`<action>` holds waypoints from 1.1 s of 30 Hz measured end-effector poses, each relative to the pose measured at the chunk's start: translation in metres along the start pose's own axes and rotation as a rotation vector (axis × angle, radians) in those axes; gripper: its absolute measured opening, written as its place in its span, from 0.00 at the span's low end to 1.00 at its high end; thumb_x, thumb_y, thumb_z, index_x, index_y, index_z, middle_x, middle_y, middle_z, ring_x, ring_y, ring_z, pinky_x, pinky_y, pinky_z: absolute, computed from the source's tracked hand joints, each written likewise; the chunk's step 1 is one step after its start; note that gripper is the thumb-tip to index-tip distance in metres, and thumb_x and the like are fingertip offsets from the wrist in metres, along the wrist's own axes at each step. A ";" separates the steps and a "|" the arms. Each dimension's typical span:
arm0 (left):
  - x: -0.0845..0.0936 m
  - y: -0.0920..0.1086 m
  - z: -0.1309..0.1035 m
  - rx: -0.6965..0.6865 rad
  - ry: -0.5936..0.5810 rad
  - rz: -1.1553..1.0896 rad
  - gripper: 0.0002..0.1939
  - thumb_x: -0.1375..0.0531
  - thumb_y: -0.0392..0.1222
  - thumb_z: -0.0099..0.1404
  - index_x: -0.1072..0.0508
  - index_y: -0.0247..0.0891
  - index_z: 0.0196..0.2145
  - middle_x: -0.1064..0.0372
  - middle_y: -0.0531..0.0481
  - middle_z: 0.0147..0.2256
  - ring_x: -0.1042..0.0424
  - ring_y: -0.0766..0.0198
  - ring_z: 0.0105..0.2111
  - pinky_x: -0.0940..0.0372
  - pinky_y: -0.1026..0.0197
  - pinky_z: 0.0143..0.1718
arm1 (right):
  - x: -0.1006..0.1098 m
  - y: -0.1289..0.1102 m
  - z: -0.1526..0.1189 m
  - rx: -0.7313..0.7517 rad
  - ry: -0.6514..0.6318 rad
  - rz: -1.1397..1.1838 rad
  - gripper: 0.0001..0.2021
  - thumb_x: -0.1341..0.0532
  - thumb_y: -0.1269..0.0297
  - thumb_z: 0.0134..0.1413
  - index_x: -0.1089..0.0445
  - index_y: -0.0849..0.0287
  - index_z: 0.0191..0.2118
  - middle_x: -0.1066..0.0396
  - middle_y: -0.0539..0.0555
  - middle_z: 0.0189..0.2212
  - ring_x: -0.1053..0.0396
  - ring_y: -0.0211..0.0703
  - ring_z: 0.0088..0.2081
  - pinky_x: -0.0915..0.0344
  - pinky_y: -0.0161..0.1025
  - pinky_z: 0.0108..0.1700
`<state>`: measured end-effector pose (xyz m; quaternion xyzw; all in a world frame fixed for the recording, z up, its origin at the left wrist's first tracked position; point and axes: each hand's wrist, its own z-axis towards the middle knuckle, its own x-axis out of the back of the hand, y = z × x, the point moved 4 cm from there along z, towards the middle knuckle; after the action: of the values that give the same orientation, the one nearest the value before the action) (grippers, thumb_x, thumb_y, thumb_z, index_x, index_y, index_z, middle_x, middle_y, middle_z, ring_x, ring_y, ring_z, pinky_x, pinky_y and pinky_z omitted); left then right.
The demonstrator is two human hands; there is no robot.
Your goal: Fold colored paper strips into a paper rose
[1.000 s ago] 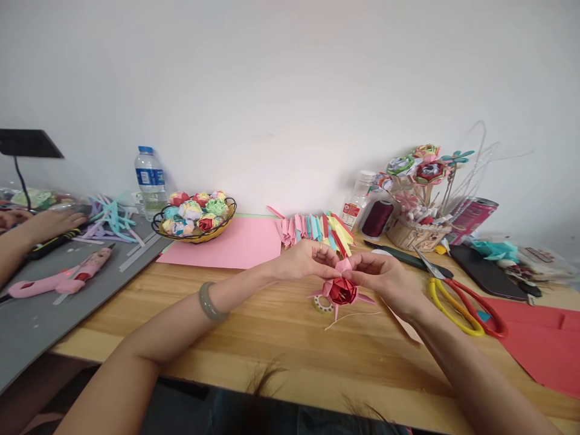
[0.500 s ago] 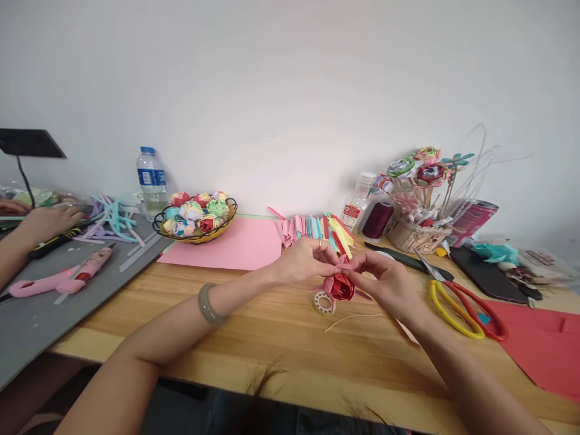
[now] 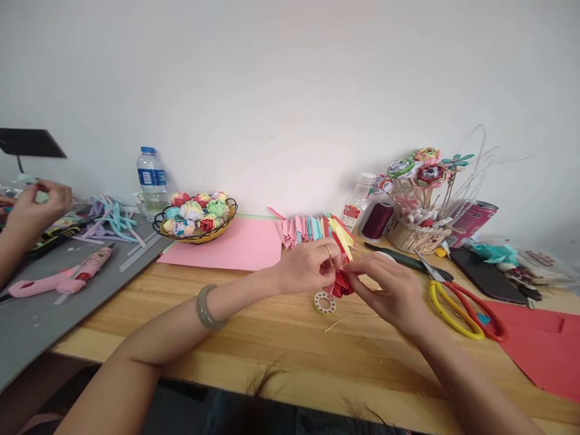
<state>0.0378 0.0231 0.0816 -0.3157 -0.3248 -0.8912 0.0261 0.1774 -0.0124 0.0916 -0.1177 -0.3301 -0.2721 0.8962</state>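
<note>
A red and pink paper flower (image 3: 341, 285) is held above the wooden table, partly covered by fingers. My left hand (image 3: 309, 266), with a ring on one finger, has its curled fingers closed on the flower's left side. On the other side, my right hand (image 3: 387, 284) pinches at the flower's upper right edge; its fingertips nearly meet those of my left hand. Just below lie a small tape roll (image 3: 325, 303) and a thin piece of string (image 3: 348, 319). Behind my hands is a row of folded paper strips (image 3: 301, 229).
Scissors (image 3: 457, 308) and red paper (image 3: 539, 344) lie at the right, near a black phone (image 3: 487, 275). Left of centre, a basket of paper flowers (image 3: 194, 235) rests on pink paper (image 3: 235, 254). Another person's hand (image 3: 43, 205) is above the grey board (image 3: 104, 284), near a pink glue gun (image 3: 67, 278).
My hands have shifted around the flower and now hide more of it, with the fingers more curled. At the far left, the other person's hand has lifted and holds something pale.
</note>
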 end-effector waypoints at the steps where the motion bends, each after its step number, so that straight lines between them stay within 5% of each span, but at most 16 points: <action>1: 0.000 -0.002 0.001 0.046 -0.002 -0.078 0.05 0.47 0.30 0.52 0.34 0.35 0.29 0.34 0.49 0.33 0.33 0.70 0.30 0.37 0.67 0.29 | 0.000 0.000 -0.001 0.026 0.008 -0.027 0.06 0.42 0.75 0.48 0.34 0.57 0.32 0.30 0.51 0.23 0.34 0.37 0.26 0.37 0.35 0.27; 5: -0.003 -0.016 0.003 0.352 -0.033 -0.443 0.12 0.45 0.37 0.56 0.36 0.35 0.40 0.34 0.51 0.29 0.34 0.72 0.24 0.40 0.67 0.24 | 0.000 0.002 -0.004 0.101 0.062 -0.103 0.10 0.41 0.77 0.47 0.35 0.56 0.34 0.29 0.51 0.26 0.34 0.38 0.29 0.36 0.35 0.30; 8: -0.011 -0.021 0.005 0.453 -0.112 -0.605 0.13 0.42 0.43 0.55 0.32 0.31 0.35 0.33 0.50 0.26 0.35 0.72 0.24 0.41 0.66 0.26 | -0.001 0.003 -0.006 0.120 0.072 -0.121 0.11 0.41 0.78 0.46 0.35 0.55 0.35 0.28 0.51 0.29 0.33 0.38 0.32 0.36 0.36 0.34; 11: -0.009 -0.024 0.005 0.448 -0.004 -0.664 0.13 0.38 0.45 0.52 0.30 0.30 0.30 0.32 0.48 0.26 0.33 0.69 0.26 0.39 0.63 0.30 | 0.002 0.002 -0.004 0.041 0.137 -0.118 0.09 0.41 0.76 0.47 0.34 0.55 0.35 0.29 0.53 0.33 0.33 0.41 0.36 0.36 0.39 0.37; 14: -0.002 -0.024 0.004 0.369 0.204 -0.596 0.12 0.37 0.44 0.50 0.30 0.31 0.27 0.34 0.48 0.30 0.33 0.67 0.31 0.38 0.61 0.35 | 0.005 0.006 -0.001 -0.254 0.184 -0.039 0.02 0.43 0.69 0.50 0.34 0.57 0.31 0.32 0.53 0.29 0.35 0.40 0.31 0.38 0.38 0.32; 17: -0.001 -0.020 0.002 0.264 0.313 -0.489 0.10 0.36 0.44 0.50 0.28 0.34 0.25 0.38 0.48 0.35 0.35 0.66 0.37 0.38 0.60 0.39 | -0.003 0.016 -0.002 -0.614 0.051 0.186 0.10 0.46 0.59 0.54 0.35 0.58 0.28 0.34 0.50 0.23 0.39 0.36 0.24 0.42 0.34 0.25; 20: -0.005 -0.019 -0.001 0.231 0.335 -0.453 0.07 0.36 0.42 0.50 0.28 0.35 0.25 0.41 0.48 0.38 0.37 0.65 0.40 0.39 0.58 0.42 | -0.014 0.023 -0.005 -0.818 -0.069 0.426 0.14 0.46 0.53 0.52 0.34 0.60 0.29 0.35 0.50 0.22 0.39 0.36 0.23 0.43 0.33 0.23; 27: -0.014 -0.025 -0.003 0.326 0.312 -0.588 0.08 0.35 0.41 0.47 0.29 0.34 0.23 0.42 0.48 0.40 0.39 0.61 0.45 0.43 0.57 0.47 | -0.024 0.029 -0.010 -0.940 -0.110 0.697 0.15 0.41 0.51 0.47 0.36 0.60 0.27 0.32 0.52 0.25 0.34 0.38 0.30 0.38 0.35 0.33; 33: -0.020 -0.023 -0.001 0.393 0.301 -0.881 0.11 0.36 0.40 0.48 0.35 0.33 0.23 0.40 0.51 0.35 0.37 0.69 0.35 0.42 0.62 0.40 | -0.021 0.026 -0.011 -0.920 -0.067 0.709 0.14 0.41 0.52 0.48 0.36 0.60 0.27 0.32 0.52 0.26 0.32 0.41 0.33 0.37 0.38 0.37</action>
<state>0.0473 0.0378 0.0562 -0.0060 -0.5813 -0.7752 -0.2472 0.1843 0.0134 0.0690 -0.6069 -0.1465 -0.0668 0.7783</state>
